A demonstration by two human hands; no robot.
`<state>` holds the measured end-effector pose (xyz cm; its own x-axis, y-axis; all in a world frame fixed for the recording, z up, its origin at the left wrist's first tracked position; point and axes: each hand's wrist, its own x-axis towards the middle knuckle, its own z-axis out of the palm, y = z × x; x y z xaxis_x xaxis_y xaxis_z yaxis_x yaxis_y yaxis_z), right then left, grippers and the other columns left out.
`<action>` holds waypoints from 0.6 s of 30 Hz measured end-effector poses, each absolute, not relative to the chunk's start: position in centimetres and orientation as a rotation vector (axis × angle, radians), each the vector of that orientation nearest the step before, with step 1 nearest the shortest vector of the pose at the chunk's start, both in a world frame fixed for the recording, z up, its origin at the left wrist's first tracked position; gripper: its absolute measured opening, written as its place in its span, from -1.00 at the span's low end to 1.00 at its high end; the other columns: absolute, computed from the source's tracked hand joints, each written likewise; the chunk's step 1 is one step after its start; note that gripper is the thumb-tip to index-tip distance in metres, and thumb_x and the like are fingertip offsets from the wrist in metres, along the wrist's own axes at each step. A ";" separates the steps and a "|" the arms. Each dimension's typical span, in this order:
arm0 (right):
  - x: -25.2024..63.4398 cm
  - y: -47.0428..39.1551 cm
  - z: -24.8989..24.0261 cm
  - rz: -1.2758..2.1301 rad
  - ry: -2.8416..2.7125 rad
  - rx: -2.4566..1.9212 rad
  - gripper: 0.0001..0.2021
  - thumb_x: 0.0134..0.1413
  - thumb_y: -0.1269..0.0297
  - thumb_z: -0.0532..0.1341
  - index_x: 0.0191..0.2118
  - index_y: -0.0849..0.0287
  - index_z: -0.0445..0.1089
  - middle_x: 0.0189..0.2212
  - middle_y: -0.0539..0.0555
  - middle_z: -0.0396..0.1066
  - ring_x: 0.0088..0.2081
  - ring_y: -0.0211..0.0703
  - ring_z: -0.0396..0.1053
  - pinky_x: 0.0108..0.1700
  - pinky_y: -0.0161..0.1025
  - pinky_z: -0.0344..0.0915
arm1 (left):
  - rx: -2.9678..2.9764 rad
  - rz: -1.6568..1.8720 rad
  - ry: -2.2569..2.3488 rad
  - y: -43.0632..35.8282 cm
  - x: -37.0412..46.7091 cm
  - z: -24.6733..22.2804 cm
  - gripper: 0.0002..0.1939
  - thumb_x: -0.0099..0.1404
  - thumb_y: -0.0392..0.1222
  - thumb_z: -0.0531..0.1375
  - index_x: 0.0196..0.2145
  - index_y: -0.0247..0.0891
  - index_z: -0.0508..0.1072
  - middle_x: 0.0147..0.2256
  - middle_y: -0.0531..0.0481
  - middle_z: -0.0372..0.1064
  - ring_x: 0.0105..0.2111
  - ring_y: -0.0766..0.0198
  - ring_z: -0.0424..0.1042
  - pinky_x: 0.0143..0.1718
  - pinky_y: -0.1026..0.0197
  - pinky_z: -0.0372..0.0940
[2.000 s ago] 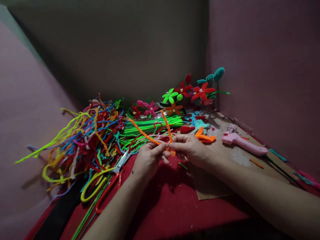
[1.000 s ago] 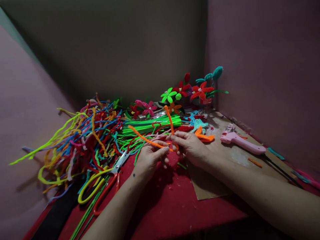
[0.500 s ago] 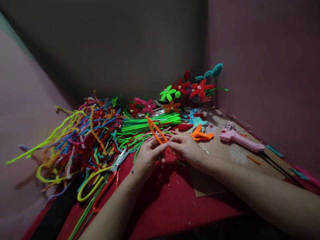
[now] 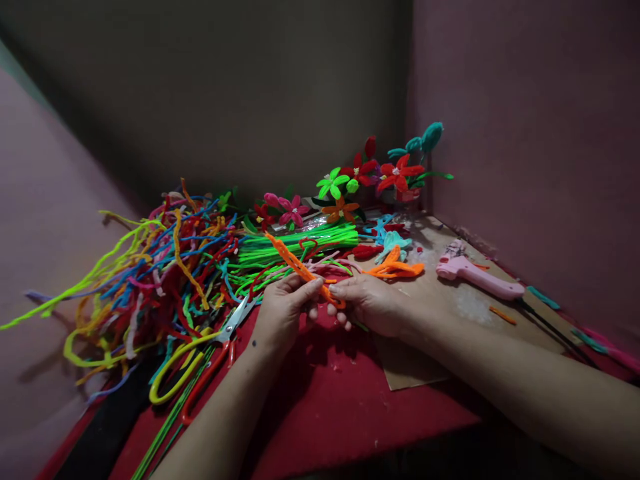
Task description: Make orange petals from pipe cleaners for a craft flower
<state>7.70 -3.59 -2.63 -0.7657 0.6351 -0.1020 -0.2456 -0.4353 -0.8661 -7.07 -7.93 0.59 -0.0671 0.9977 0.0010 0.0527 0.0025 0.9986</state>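
Both hands pinch an orange pipe cleaner (image 4: 291, 258) bent into a narrow loop, above the red tabletop. My left hand (image 4: 286, 308) grips its middle between thumb and fingers, with the pointed end slanting up to the left. Close beside it, my right hand (image 4: 373, 303) holds the lower end with thumb and fingertips. Just behind the right hand lie orange pipe-cleaner petals (image 4: 397, 268). A bundle of green pipe cleaners (image 4: 300, 243) lies behind the hands. Scissors (image 4: 233, 327) with one yellow and one red handle rest open left of my left hand.
A tangled heap of coloured pipe cleaners (image 4: 165, 267) fills the left. Finished pipe-cleaner flowers (image 4: 335, 183) stand at the back. A pink glue gun (image 4: 477, 277) with a black cord lies on brown cardboard (image 4: 415, 370) at right. Green stems (image 4: 173, 413) lie under the scissors.
The orange loop has turned to lean further left and looks narrower. Its lower end now shows between the hands. My right hand's fingers have shifted on it, and the view has moved slightly.
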 end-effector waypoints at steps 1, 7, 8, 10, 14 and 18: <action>7.6 -3.7 -2.6 2.197 -1.218 -0.593 -0.81 -0.03 0.24 0.20 -0.47 0.31 0.35 -0.60 0.01 0.30 -0.66 -0.41 0.19 -0.61 -0.40 0.16 | 1.222 1.240 1.305 -7.9 -7.1 0.5 -0.80 0.09 -0.12 0.24 -0.47 -0.36 0.41 -0.61 0.05 0.34 -0.74 0.50 0.18 -0.74 0.42 0.04; 7.4 -4.1 -2.4 2.059 -1.276 -0.642 -0.74 -0.08 0.18 0.23 -0.57 0.24 0.24 -0.72 -0.11 0.18 -0.73 -0.44 0.08 -0.71 -0.43 0.00 | 1.262 1.344 1.365 -7.9 -7.0 0.6 -0.82 0.08 -0.16 0.24 -0.48 -0.35 0.43 -0.62 0.07 0.32 -0.73 0.51 0.17 -0.70 0.40 0.07; 7.3 -4.1 -2.5 2.052 -1.267 -0.641 -0.75 -0.09 0.19 0.23 -0.58 0.23 0.23 -0.73 -0.12 0.16 -0.75 -0.45 0.05 -0.72 -0.43 -0.04 | 1.275 1.355 1.378 -7.9 -6.9 0.6 -0.83 0.08 -0.16 0.24 -0.48 -0.35 0.43 -0.63 0.08 0.30 -0.72 0.51 0.16 -0.69 0.40 0.07; 7.3 -4.1 -2.6 2.053 -1.229 -0.634 -0.76 -0.11 0.21 0.24 -0.58 0.22 0.20 -0.77 -0.16 0.12 -0.78 -0.46 -0.03 -0.75 -0.42 -0.12 | 1.301 1.380 1.392 -7.9 -6.9 0.6 -0.83 0.08 -0.17 0.24 -0.50 -0.35 0.44 -0.66 0.09 0.27 -0.71 0.50 0.16 -0.68 0.40 0.08; 7.2 -4.1 -2.8 2.051 -1.178 -0.631 -0.75 -0.13 0.22 0.26 -0.57 0.21 0.19 -0.80 -0.19 0.09 -0.80 -0.50 -0.14 -0.76 -0.44 -0.23 | 1.326 1.361 1.339 -8.0 -6.6 0.5 -0.86 0.06 -0.18 0.25 -0.48 -0.34 0.45 -0.65 0.08 0.28 -0.66 0.46 0.20 -0.64 0.39 0.15; 7.3 -3.9 -2.8 2.014 -1.222 -0.620 -0.71 -0.06 0.11 0.21 -0.56 0.22 0.21 -0.75 -0.13 0.21 -0.79 -0.47 0.03 -0.75 -0.45 -0.03 | 1.293 1.384 1.361 -7.9 -6.8 0.4 -0.86 0.02 -0.20 0.27 -0.51 -0.36 0.44 -0.67 0.10 0.23 -0.69 0.49 0.15 -0.69 0.41 0.09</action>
<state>7.32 -3.85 -2.79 -0.6471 0.7611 -0.0455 -0.3108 -0.3178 -0.8958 -6.78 -7.90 0.38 -0.1703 0.9763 0.1338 0.1170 -0.1147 0.9865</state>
